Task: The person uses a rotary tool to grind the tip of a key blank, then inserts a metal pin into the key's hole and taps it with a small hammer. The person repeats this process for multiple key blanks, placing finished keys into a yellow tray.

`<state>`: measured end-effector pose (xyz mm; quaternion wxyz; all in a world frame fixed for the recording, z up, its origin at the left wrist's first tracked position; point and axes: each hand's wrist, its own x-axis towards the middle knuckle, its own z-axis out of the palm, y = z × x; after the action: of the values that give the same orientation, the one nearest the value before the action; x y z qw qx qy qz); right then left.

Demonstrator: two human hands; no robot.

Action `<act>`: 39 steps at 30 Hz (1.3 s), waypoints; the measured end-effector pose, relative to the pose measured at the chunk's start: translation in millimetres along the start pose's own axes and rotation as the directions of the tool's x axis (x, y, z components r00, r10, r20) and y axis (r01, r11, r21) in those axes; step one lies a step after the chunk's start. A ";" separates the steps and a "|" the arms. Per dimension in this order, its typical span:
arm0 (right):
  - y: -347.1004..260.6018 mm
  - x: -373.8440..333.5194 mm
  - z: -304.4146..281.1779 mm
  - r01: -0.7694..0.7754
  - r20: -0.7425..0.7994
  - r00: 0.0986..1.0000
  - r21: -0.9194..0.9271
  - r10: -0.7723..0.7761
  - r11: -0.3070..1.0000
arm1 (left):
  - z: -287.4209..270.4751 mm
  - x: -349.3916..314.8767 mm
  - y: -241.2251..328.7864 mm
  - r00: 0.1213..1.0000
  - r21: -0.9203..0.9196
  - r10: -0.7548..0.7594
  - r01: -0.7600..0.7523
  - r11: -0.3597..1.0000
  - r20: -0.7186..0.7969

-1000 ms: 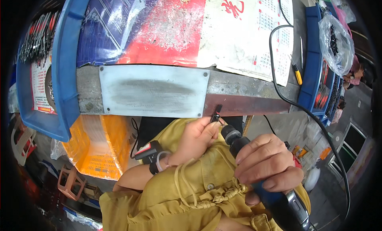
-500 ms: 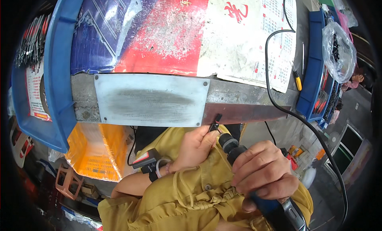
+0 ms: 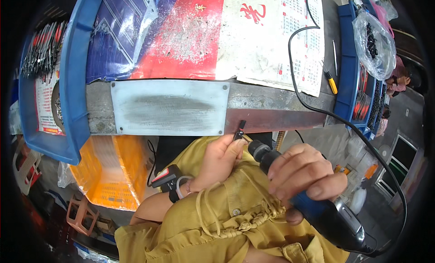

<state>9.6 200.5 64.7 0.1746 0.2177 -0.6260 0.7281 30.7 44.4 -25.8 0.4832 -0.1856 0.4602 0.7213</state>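
My left hand [image 3: 220,156] pinches a small black part [image 3: 240,128] between thumb and fingers, just below the bench edge; its exact kind is too small to make out. My right hand [image 3: 304,174] is wrapped round a corded electric screwdriver [image 3: 326,213], blue and black with a dark nose [image 3: 259,150]. The nose points up and left at the black part, and its tip comes close to my left fingers. Whether the tip touches the part I cannot tell. A black device with straps [image 3: 168,178] sits on my left wrist.
A worn pale plate [image 3: 170,123] is fixed to the bench's front edge. Blue bins [image 3: 74,73] with slim tools stand left, more bins [image 3: 348,68] right. A yellow-handled screwdriver [image 3: 332,83] lies on the bench. The black cord [image 3: 362,141] loops down the right. An orange crate [image 3: 111,195] stands below.
The view has shifted a little, so the bench sits slightly higher. The black part is tilted a bit differently in my left fingers. The electric screwdriver stays pointed at it, more of its body showing.
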 end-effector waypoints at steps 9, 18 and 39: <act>-2.7 -3.6 -1.6 -0.006 0.029 1.000 0.019 0.006 1.000 | -0.7 -0.6 0.7 0.999 -0.080 -0.028 0.031 0.996 0.032; -0.5 -3.3 -1.9 -0.018 -0.001 1.000 0.032 0.018 0.999 | -1.0 -0.3 0.3 0.999 -0.060 -0.018 0.020 0.998 0.034; 9.9 6.5 -14.0 -0.102 0.190 0.977 -0.001 0.101 0.995 | -1.9 2.7 -4.1 0.999 -0.086 0.015 -0.010 0.996 0.050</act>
<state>-2.5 212.6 58.2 0.0759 0.2546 -0.6471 0.7146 32.6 44.6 -30.7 0.4817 -0.1850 0.4178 0.7477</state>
